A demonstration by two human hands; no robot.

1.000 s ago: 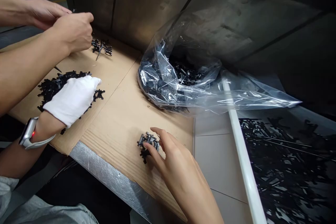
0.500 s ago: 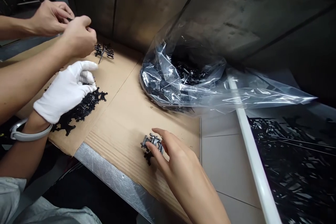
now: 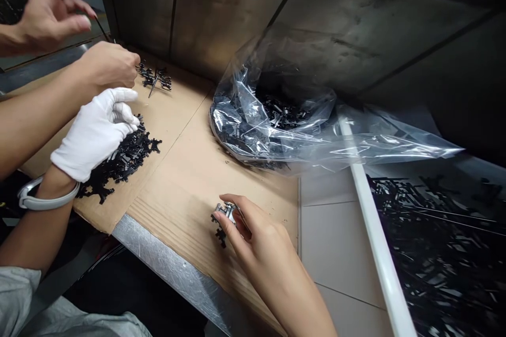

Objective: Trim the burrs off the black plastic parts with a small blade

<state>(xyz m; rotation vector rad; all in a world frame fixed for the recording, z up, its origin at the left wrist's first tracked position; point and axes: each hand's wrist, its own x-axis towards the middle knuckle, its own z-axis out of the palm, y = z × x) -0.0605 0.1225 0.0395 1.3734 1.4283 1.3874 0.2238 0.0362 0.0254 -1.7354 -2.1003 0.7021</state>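
My left hand [image 3: 93, 134], in a white glove, hovers over a heap of small black plastic parts [image 3: 128, 152]. Its fingers are half curled and apart, and nothing shows between them. On the board, my right hand [image 3: 261, 231] is bare, with thumb and fingers closed round a small silvery metal block [image 3: 226, 210]. A black star-shaped part [image 3: 220, 235] sticks out beneath the block. My palm hides the block's far side.
Another person's two hands [image 3: 105, 66] work at the upper left, beside stacked black parts on a rod [image 3: 156, 79]. A clear plastic bag [image 3: 245, 131] of black parts lies behind. At right, a white-rimmed bin [image 3: 366, 205] holds many more. A metal strip [image 3: 169, 263] edges the table.
My right hand has shifted slightly left and closed further round the metal block. My gloved hand has drawn back a little left. The other person's hands have moved apart.
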